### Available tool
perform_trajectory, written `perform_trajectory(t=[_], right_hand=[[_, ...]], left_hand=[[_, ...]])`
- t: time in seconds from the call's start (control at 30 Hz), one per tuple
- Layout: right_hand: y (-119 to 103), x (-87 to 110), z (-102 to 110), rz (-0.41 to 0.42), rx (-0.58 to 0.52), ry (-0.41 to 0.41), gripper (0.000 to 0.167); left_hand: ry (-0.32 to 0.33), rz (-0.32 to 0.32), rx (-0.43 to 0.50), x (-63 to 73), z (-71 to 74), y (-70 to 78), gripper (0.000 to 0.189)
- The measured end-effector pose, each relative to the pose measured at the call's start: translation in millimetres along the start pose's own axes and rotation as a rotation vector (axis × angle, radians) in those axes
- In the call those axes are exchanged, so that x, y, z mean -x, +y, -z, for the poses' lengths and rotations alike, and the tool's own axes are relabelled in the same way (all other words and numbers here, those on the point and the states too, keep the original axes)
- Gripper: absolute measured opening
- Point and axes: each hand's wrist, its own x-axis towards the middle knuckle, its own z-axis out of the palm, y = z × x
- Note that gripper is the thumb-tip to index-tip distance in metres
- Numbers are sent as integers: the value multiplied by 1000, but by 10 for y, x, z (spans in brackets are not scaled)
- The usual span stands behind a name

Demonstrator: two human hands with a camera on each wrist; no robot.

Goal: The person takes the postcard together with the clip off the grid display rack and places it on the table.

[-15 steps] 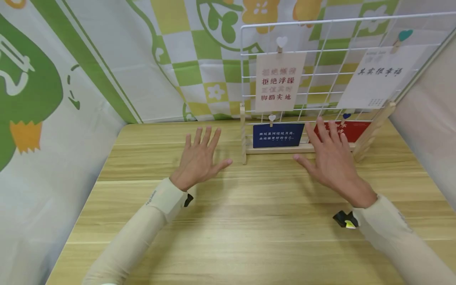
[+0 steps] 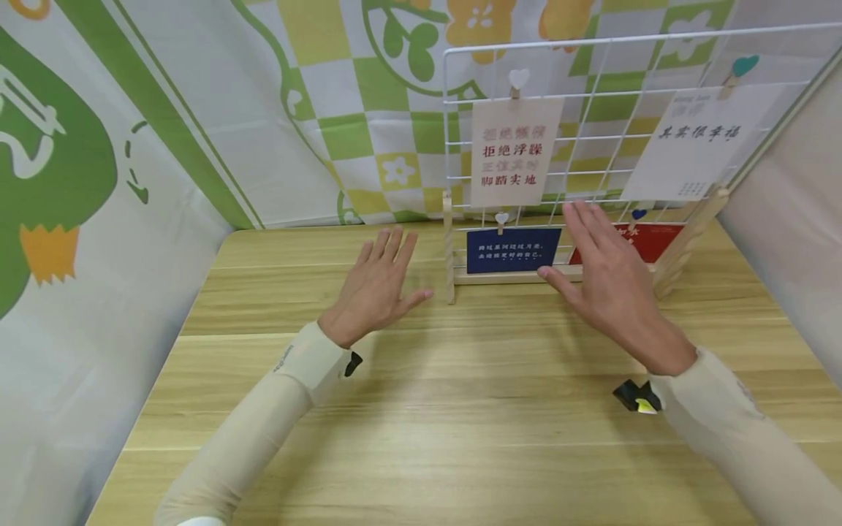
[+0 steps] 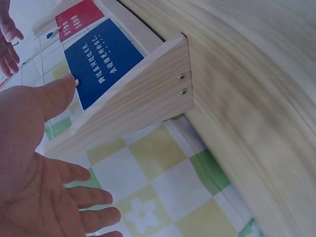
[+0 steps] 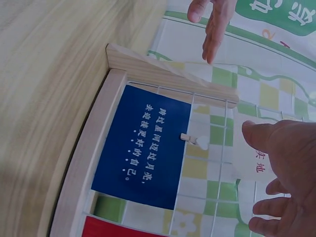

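Observation:
My left hand [image 2: 371, 288] is held over the table to the left of a white wire grid rack [image 2: 592, 93], palm down and holding nothing. Its fingers are straight, the thumb spread toward the rack's wooden foot [image 2: 449, 248]. In front of the rack is my right hand [image 2: 612, 285], also bare, with straight fingers close together and thumb out. In the head view it overlaps a red card [image 2: 658, 242]. A blue card [image 4: 143, 148] with white writing hangs from a small heart clip [image 4: 195, 140] beside that thumb.
Higher on the grid hang a pale card with red writing [image 2: 516, 153] and a white sheet [image 2: 704, 142], each under a heart peg. The rack stands at the back of a wooden table [image 2: 460, 438]. Printed curtains [image 2: 368, 109] rise behind and at the sides.
The fingers of both hands have drawn closer together, most clearly on the right. Both hands have shifted slightly; the rack and cards stay in place.

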Motion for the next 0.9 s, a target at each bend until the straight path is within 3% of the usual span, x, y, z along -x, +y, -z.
perform_trajectory(t=[0.23, 0.57, 0.9], right_hand=[[-40, -59, 50, 18, -42, 45, 88], [-138, -190, 118, 43, -117, 156, 82], [-263, -365, 250, 67, -157, 211, 70]], left_hand=[[87, -55, -13, -43, 47, 26, 88], [136, -93, -12, -125, 145, 72, 88], [214, -141, -13, -201, 252, 128, 85]])
